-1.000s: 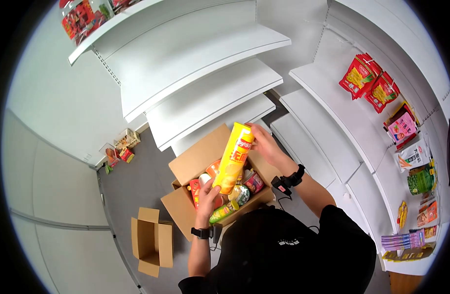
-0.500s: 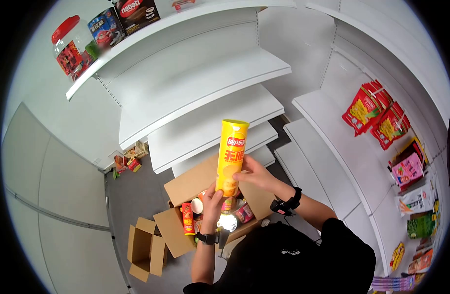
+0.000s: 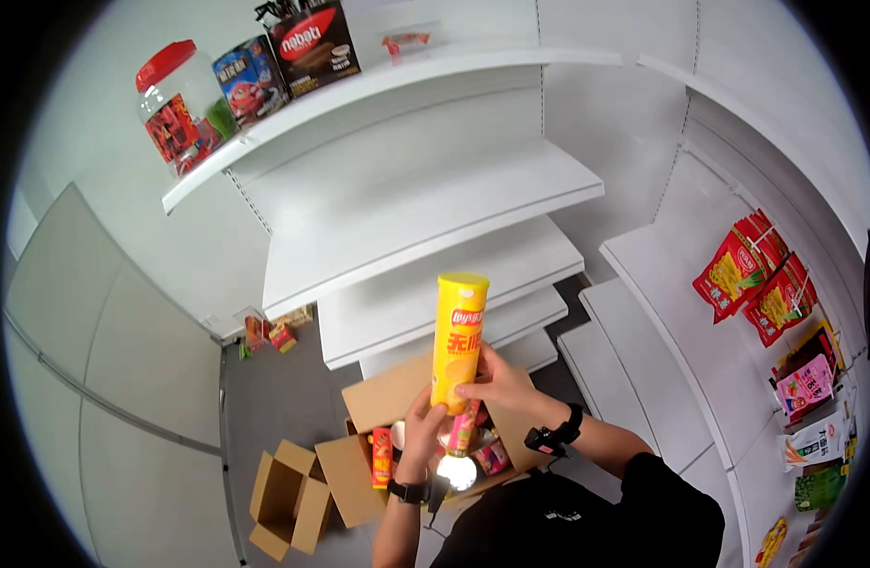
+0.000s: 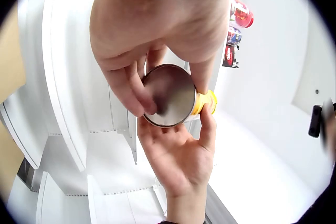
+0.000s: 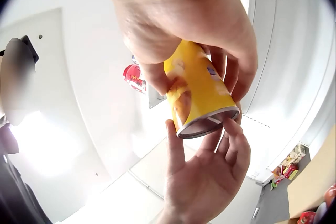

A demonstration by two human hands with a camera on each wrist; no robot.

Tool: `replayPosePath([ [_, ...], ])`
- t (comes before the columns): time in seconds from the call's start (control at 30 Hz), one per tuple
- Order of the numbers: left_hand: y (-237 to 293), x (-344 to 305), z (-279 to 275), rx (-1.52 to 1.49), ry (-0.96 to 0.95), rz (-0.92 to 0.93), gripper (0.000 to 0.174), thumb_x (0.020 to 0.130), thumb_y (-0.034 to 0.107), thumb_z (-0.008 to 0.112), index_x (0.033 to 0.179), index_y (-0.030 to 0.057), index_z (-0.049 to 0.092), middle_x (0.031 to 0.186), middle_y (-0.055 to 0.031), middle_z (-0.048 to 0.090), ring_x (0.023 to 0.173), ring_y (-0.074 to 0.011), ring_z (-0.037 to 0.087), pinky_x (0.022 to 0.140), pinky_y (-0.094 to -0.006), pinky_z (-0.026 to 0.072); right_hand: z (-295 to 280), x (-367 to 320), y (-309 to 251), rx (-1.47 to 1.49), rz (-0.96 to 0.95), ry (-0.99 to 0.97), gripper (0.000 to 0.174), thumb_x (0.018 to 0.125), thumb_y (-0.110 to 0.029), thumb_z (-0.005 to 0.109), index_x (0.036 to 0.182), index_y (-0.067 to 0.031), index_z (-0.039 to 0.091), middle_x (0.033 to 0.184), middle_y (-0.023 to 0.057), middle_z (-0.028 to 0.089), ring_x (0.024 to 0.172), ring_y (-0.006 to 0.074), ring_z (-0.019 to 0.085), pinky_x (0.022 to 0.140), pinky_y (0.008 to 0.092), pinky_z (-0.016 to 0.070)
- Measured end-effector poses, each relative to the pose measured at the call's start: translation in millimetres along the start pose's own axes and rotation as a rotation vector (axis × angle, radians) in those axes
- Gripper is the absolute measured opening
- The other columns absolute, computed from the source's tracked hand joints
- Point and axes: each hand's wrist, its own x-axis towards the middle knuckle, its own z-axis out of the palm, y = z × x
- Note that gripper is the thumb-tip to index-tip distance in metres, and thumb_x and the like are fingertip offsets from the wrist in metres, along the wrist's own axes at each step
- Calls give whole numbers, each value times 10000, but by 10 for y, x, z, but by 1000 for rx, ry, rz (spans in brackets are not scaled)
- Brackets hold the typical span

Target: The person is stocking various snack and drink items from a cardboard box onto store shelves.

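Observation:
A yellow Lay's potato chip canister (image 3: 459, 331) stands nearly upright in front of me, its yellow lid at the top. My left hand (image 3: 422, 432) holds it by the bottom end, with fingertips at the metal base (image 4: 176, 103) in the left wrist view. Around the lower side, my right hand (image 3: 503, 386) grips it with the thumb across the front. The right wrist view shows the right hand (image 5: 194, 14) round the yellow wall, while the left hand (image 5: 205, 182) supports the rim from below. Beneath both hands is an open cardboard box (image 3: 348, 478) of packaged goods.
Inside the box lies a red canister (image 3: 382, 459). A smaller open carton (image 3: 302, 516) sits on the floor at left. Tiered white shelves (image 3: 435, 213) rise ahead; the top one carries a red-lidded jar (image 3: 175, 114) and a Nabati box (image 3: 317, 47). Red snack bags (image 3: 747, 275) hang at right.
The canister has gone from tilted to nearly upright. My right hand has shifted from its top end to its lower side, and the head view has swung up toward the upper shelf.

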Motion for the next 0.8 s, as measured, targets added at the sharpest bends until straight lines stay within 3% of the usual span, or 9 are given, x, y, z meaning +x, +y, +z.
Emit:
replayPosePath([
  [0.13, 128, -7, -222, 75, -38, 41, 632, 880, 317, 632, 1363, -17, 400, 1261, -130, 541, 1114, -234, 572, 949, -371, 465, 104, 182, -188, -46, -61, -44, 737, 803, -129, 716, 1390, -25, 282, 1310, 116, 467, 1221, 220, 473, 985, 404, 436],
  [0.2, 98, -43, -452, 97, -59, 60, 567, 902, 275, 604, 1357, -4, 412, 1235, -136, 551, 1008, -207, 604, 907, -357, 484, 78, 302, -327, -105, -110, -34, 712, 812, -118, 707, 1383, -28, 292, 1304, 104, 474, 1213, 210, 478, 993, 392, 426],
  [0.3, 115, -129, -648, 98, -39, 89, 492, 920, 214, 578, 1344, 11, 432, 1200, -141, 567, 944, -188, 611, 880, -333, 489, 69, 478, -753, -172, -209, 8, 688, 814, -126, 707, 1369, -23, 314, 1290, 95, 489, 1195, 200, 488, 997, 377, 413],
  [0.53, 70, -177, -864, 19, 36, 161, 472, 918, 218, 593, 1316, 5, 453, 1155, -137, 583, 903, -176, 602, 833, -309, 499, -58, 967, -2033, -503, -481, 84, 665, 809, -139, 711, 1345, -5, 342, 1249, 100, 519, 1141, 185, 508, 1002, 351, 400],
  [0.8, -96, -119, -741, -68, 99, 184, 472, 912, 219, 607, 1299, -7, 460, 1127, -134, 596, 880, -165, 596, 798, -295, 503, -70, 1528, -3222, -582, -626, 176, 639, 803, -158, 716, 1312, 14, 370, 1208, 132, 540, 1041, 196, 577, 885, 321, 490],
])
